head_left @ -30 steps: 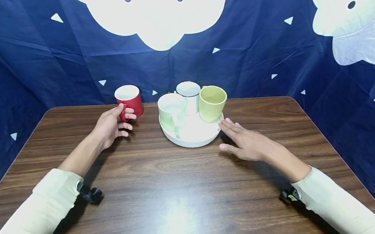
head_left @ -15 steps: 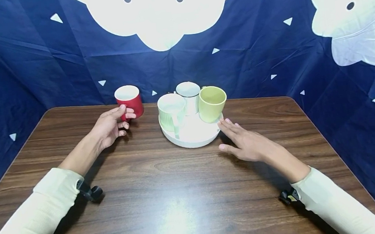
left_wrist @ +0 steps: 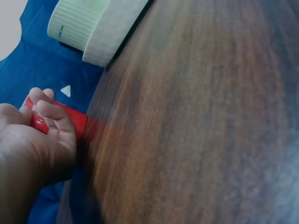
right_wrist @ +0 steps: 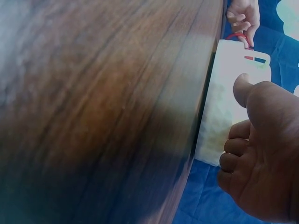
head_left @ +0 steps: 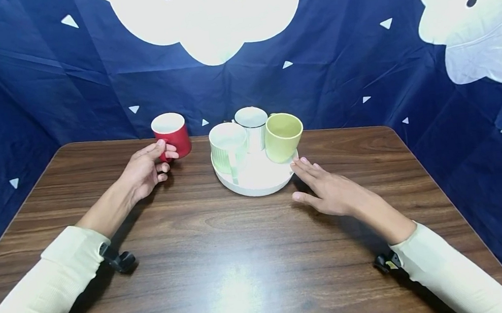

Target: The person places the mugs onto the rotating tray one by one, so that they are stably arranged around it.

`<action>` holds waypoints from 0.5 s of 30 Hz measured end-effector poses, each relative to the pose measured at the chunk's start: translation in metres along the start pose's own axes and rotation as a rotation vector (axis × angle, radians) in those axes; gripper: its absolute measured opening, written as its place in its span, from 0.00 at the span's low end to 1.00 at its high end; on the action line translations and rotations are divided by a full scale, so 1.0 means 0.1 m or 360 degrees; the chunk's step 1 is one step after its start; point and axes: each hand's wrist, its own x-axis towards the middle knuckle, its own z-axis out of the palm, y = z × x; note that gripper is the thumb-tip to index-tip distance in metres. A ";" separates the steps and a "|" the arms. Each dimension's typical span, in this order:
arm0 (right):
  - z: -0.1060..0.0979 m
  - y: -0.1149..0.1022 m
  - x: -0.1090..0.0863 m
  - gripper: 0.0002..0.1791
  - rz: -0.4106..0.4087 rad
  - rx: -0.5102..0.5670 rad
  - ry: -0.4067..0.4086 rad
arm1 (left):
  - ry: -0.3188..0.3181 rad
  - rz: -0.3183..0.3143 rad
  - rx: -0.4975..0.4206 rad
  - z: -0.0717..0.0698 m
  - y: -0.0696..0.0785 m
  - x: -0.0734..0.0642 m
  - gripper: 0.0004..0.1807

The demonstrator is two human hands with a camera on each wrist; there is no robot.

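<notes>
A red mug (head_left: 178,138) with a white inside stands upright at the back left of the table. My left hand (head_left: 144,173) grips its handle, thumb on top and fingers curled; in the left wrist view the fingers hide part of the red mug (left_wrist: 70,116). Right of it is a round white tray (head_left: 259,191) bearing a pale green ribbed mug (head_left: 220,152), a white mug with a dark rim (head_left: 255,134) and a yellow-green mug (head_left: 283,143). My right hand (head_left: 328,189) lies with straight fingers, fingertips right at the tray's right rim.
The wooden table (head_left: 190,275) runs back to a blue cloth backdrop (head_left: 339,81) with white cloud shapes. A stretch of bare wood lies between the red mug and the tray. Black wrist cameras sit at both sleeves.
The left fingers have curled in more closely at the red mug's handle. The right hand and the tray have stayed in place; the head view has shifted slightly.
</notes>
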 end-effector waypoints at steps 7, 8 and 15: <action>0.00 -0.02 -0.01 0.46 0.0001 -0.0003 -0.0008 | 0.0017 0.0050 -0.0008 0.04 -0.01 -0.03 0.17; 0.00 -0.02 -0.01 0.46 0.0001 -0.0002 -0.0008 | 0.0016 0.0059 -0.0009 0.05 -0.01 -0.04 0.17; 0.00 -0.02 -0.02 0.46 0.0009 -0.0006 -0.0012 | 0.0006 0.0130 0.0003 0.12 0.00 -0.08 0.16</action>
